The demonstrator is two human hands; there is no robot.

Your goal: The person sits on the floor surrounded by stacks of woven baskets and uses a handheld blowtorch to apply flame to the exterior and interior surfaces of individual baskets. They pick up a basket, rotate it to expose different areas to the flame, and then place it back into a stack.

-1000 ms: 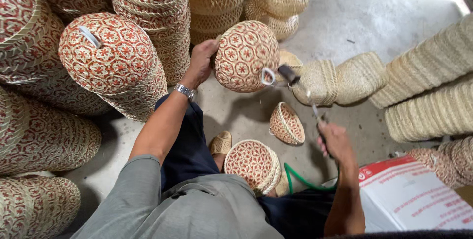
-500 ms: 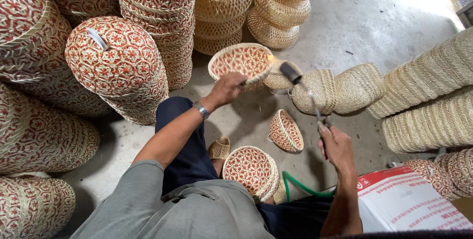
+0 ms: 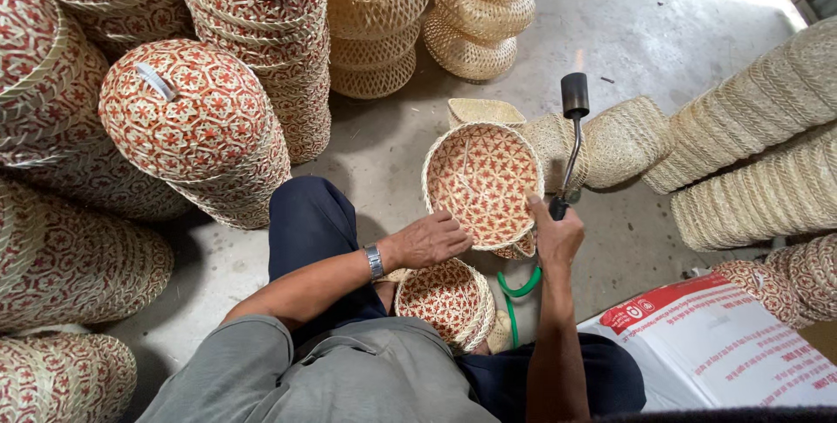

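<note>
The left hand (image 3: 433,240) grips the lower rim of a round woven basket (image 3: 482,180) patterned in red and cream, tilted so its open inside faces up toward the camera, held above the person's lap. The right hand (image 3: 555,233) is clenched around the handle of a gas torch (image 3: 571,139), thumb touching the basket's right rim; the torch's black nozzle points upward just beside the basket. A green hose (image 3: 514,290) loops below the right hand. A second red-patterned basket (image 3: 443,301) rests in the lap. Stacks of patterned baskets (image 3: 253,39) stand on the left, plain straw ones (image 3: 767,126) on the right
</note>
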